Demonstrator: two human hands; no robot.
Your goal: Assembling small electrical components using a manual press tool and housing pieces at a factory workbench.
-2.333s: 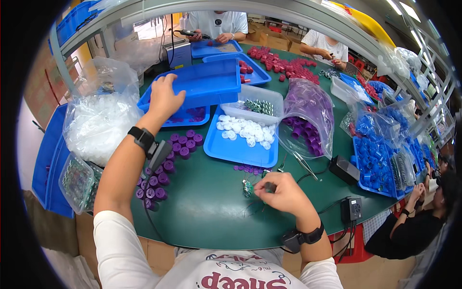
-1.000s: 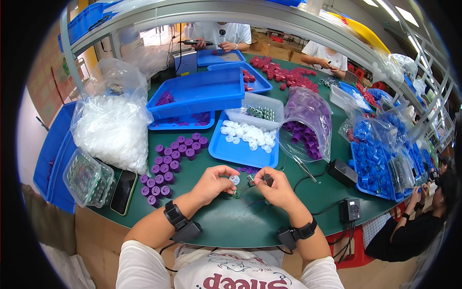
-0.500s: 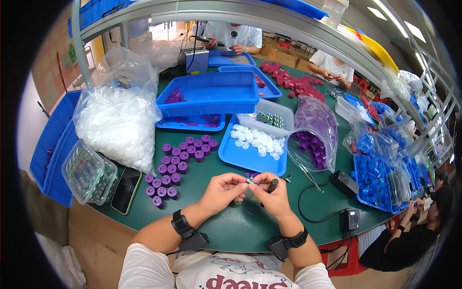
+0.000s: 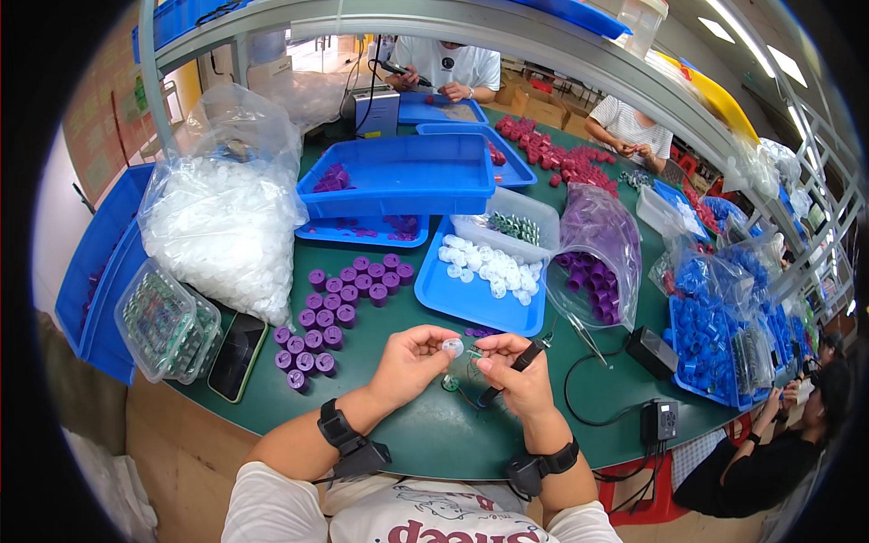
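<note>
Green worktop (image 4: 398, 443) beneath a grey metal frame (image 4: 471, 25); left hand (image 4: 407, 366) pinching a clear round disc (image 4: 453, 347) between thumb and fingertips; right hand (image 4: 519, 380) grasping a small green part (image 4: 475, 354) at its fingertips, a black pen-shaped tool (image 4: 528, 356) lodged across the same hand; disc and part near each other, not touching; purple caps (image 4: 314, 340) grouped to the left; blue tray (image 4: 436, 296) of white discs (image 4: 489, 268) beyond both hands.

Head-worn fisheye, looking down on the fingers (image 4: 424, 336)
Close above and behind them, this left-side camera faces forward across the worktop (image 4: 434, 441), wide enough to bend the metal rail (image 4: 434, 22) beyond the fingers.
</note>
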